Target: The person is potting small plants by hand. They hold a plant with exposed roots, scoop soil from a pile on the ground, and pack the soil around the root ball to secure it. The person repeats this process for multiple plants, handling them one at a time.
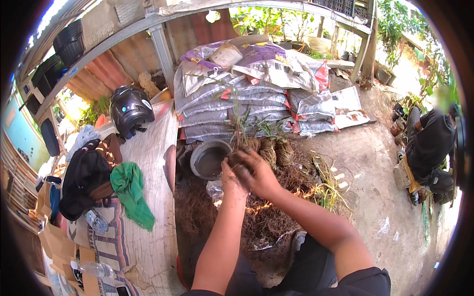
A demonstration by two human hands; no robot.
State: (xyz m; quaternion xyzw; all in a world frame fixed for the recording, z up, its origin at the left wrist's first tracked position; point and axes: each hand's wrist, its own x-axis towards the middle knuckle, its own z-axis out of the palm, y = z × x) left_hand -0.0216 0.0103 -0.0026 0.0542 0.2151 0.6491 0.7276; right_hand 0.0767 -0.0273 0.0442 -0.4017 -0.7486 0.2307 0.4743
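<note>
Both my hands are closed around a dark, soil-covered root ball (240, 168) with a thin leafy stem (235, 111) rising from it. My left hand (233, 181) cups it from the left and below, while my right hand (259, 170) presses on its right side. Just left of my hands sits a round grey basin (211, 159) with dark liquid in it. Beyond my right hand several root balls wrapped in fibre (284, 152) stand in a group, some with green leaves. Loose brown root fibre (266, 222) covers the ground below my forearms.
Stacked grey sacks (237, 107) rise behind the plants. Yellowish strands (329, 188) lie at right. On the left platform (155, 155) are a black helmet (130, 109), a green cloth (129, 192), a black bag (87, 177) and plastic bottles (96, 269). Another person (431, 144) sits at far right.
</note>
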